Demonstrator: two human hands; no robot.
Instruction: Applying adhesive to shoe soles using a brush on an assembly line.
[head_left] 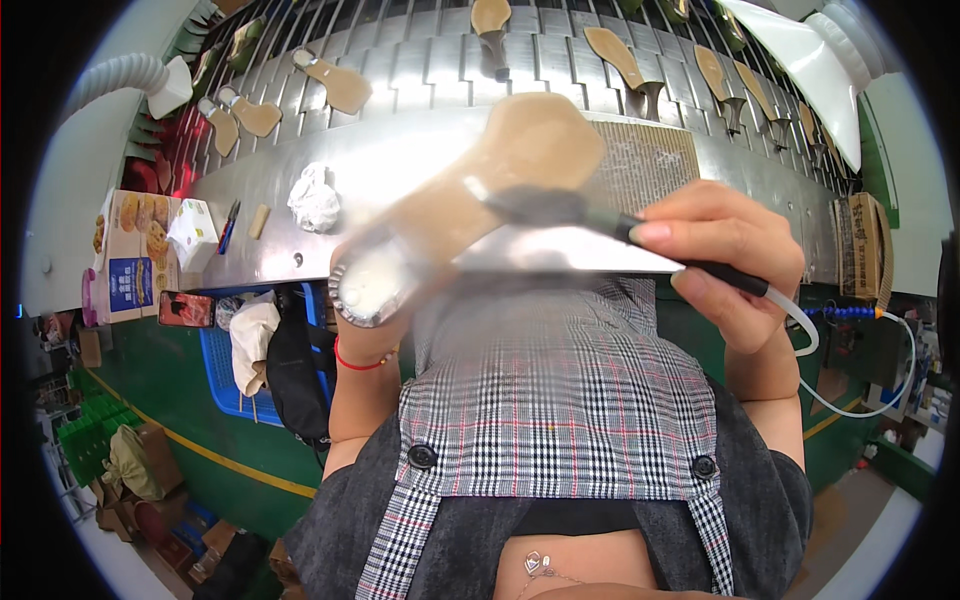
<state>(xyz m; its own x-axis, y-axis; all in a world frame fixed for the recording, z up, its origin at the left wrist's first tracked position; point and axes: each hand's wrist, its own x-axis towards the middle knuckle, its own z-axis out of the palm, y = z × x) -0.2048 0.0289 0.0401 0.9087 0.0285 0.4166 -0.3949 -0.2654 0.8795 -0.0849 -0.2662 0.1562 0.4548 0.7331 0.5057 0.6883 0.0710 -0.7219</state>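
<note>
A beige high-heeled shoe sole [545, 140] is raised close before me, blurred and tilted, its toe end up to the right. The heel end [370, 288], with a pale round face and a shiny rim, points down to the left. My left hand [393, 330] is mostly hidden behind that end and holds it up. A red string circles the left wrist. My right hand [738, 250] is closed around the black handle of a brush [555, 207]; a whitish tube [800, 325] runs from its end. The dark brush head overlaps the sole's middle in view; contact is too blurred to tell.
Metal slats [430, 70] at the back carry several similar soles. A ribbed mat [645, 165] and crumpled white wad [314, 200] lie on the metal table. A tissue pack [193, 235] stands left, a carton [862, 245] right. White ducts [125, 75] flank the bench.
</note>
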